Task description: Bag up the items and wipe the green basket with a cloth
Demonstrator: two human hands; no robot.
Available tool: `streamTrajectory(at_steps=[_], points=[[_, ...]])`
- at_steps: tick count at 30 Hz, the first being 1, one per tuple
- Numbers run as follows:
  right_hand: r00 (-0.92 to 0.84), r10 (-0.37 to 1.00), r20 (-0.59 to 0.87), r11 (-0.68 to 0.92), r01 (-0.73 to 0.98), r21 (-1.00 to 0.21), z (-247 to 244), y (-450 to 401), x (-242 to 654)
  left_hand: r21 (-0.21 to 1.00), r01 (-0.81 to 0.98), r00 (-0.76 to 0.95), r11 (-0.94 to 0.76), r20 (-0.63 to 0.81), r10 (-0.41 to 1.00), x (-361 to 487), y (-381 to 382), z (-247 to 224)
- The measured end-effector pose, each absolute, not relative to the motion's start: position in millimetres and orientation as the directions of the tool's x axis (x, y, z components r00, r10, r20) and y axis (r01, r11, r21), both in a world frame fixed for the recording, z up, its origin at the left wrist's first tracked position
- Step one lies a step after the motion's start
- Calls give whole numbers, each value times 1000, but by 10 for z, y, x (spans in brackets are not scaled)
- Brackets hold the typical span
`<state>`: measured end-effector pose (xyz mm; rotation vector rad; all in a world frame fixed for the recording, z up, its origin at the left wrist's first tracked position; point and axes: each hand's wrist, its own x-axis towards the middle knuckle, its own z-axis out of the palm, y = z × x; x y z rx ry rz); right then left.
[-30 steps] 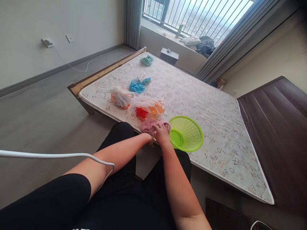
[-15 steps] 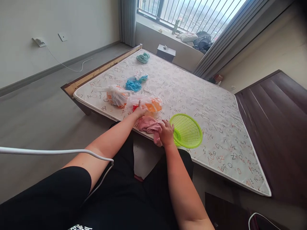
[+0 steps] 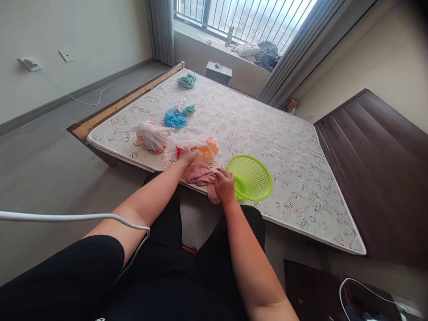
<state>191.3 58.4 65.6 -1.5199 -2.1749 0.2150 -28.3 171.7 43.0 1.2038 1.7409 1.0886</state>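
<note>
We're in a bedroom at home: a bare mattress (image 3: 240,120) printed with letters sits on a wooden bed frame (image 3: 110,109), a dark headboard (image 3: 377,151) beside it, grey curtains (image 3: 160,26) framing a barred window (image 3: 247,15), a small nightstand (image 3: 218,72) beneath.

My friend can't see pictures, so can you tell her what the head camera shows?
A person's right hand grips a pink cloth at a mattress edge, beside a green basket. Their left hand touches a clear bag holding orange and red things.
</note>
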Motion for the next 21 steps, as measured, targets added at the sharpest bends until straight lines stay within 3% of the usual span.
streamTrajectory(at_steps=[8,15,17,21], points=[[-5,884,468,300,774,-558,828,647,1945,928,326,-145,-177,235,961,131,1156,829],[127,967,222,144,445,-884,1199,627,2162,786,184,167,-590,566,807,428,616,1127],[220,945,242,164,321,-933,1312,601,2366,779,168,135,-605,589,796,446,517,1160],[250,925,286,268,102,-958,1512,547,2845,857,196,-113,-477,503,857,466,530,1142]])
